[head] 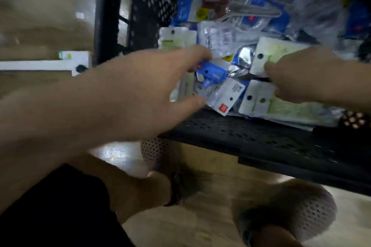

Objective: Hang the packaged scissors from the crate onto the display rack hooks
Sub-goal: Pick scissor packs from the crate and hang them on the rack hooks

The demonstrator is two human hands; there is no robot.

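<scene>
My left hand [140,94] is spread open over the blue packet [212,72] at the crate [241,132] near edge — I'd pinch one header only; right hand [305,74] — grip too blurred to tell

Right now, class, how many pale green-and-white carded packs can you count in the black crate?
3: the back-left pack; the right pack, touched by the right hand; the near pack by the crate wall. More may be hidden.

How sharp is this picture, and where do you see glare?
Head view: motion blur smears the left hand and the floor; the right hand is soft too; glare shines on clear packets in the dark crate; their print is unreadable.
</scene>
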